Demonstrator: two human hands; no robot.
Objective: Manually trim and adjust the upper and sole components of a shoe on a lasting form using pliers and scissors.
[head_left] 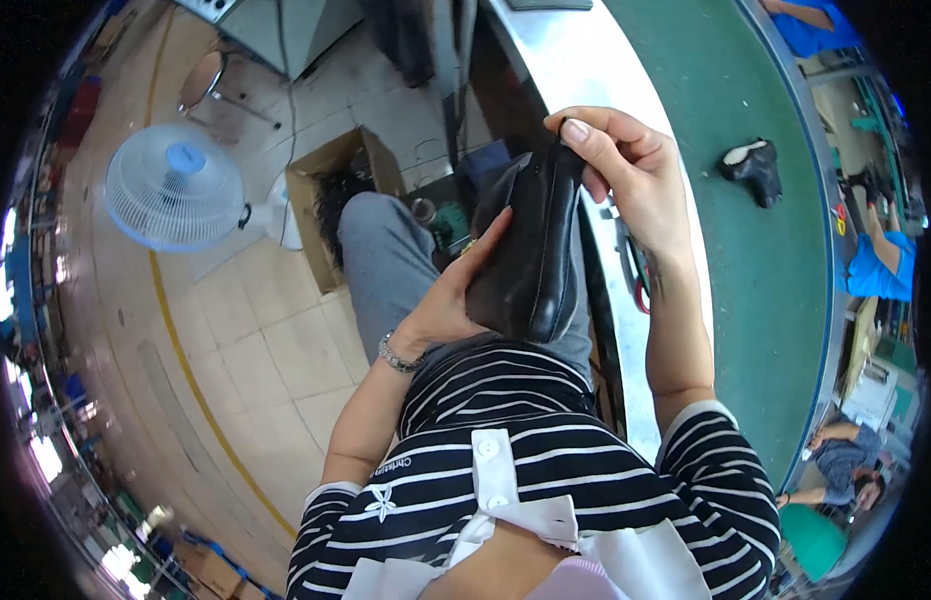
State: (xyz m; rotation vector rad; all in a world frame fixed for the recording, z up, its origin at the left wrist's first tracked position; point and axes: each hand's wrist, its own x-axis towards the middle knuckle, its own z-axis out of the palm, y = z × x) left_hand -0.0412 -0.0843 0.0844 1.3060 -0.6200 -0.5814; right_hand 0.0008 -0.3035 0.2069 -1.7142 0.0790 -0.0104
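Note:
A black leather boot [534, 255] is held over my lap, with a seam running along its length. My left hand [454, 302] wraps round the boot's left side, its fingers partly hidden behind the leather. At the boot's far end, my right hand [634, 170] pinches the edge of the leather between thumb and forefinger. The boot's underside is out of sight. Another black boot [761, 178], with something pale in its opening, lies on the green conveyor belt [731, 290] to the right.
A pale metal ledge [641, 385] runs beside my right leg, with a red-handled tool [642, 296] on it. At left stand a white fan [174, 190], a cardboard box [311, 215] of dark material and a round stool [203, 82]. Co-workers [886, 262] sit across the belt.

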